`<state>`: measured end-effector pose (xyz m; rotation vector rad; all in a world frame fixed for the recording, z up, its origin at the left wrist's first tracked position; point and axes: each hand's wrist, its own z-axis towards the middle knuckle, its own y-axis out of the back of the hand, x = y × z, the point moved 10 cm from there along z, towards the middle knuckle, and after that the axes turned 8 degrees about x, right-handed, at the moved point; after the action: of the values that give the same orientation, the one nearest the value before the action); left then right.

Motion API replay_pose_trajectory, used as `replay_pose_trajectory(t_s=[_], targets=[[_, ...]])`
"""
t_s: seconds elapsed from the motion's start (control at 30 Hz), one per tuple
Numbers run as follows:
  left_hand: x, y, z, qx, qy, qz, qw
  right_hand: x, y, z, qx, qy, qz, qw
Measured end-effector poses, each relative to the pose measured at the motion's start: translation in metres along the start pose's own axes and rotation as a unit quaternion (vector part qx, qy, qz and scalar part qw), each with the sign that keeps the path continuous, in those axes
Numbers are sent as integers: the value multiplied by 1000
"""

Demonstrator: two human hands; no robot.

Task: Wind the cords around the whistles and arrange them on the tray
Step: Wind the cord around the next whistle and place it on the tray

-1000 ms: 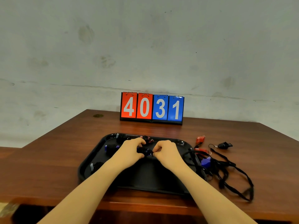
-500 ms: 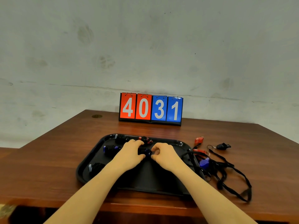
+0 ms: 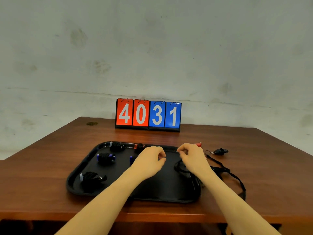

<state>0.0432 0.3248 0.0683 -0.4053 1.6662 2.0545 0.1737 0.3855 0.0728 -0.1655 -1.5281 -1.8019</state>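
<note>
Glossy black plastic tray (image 3: 79,170) on smooth, varnished wood table (image 3: 50,160).

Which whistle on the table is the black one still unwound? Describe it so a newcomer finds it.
Start at the black plastic tray on the brown wooden table. Look past its far right corner, right of the right hand. The bare black whistle lies alone on wood, unwrapped, unlike the bundled ones.

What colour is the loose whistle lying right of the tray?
Black, seen in the head view: the whistle rests on the table, unwound.
</note>
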Motion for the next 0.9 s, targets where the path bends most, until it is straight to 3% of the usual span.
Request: replay_pose_trajectory(t_s=[0.3, 0.47, 0.63, 0.9], targets=[[-25, -53, 44, 71, 28, 41, 996, -41, 0, 10, 79, 6, -113, 990], [-25, -68, 57, 80, 52, 70, 993, -44, 0, 15, 73, 11, -122, 990], [-22, -57, 61, 23, 62, 19, 998, -45, 3, 15, 55, 24, -97, 993], [-21, 22, 45, -154, 16, -85, 984, -30, 14, 11, 28, 54, -24, 998]])
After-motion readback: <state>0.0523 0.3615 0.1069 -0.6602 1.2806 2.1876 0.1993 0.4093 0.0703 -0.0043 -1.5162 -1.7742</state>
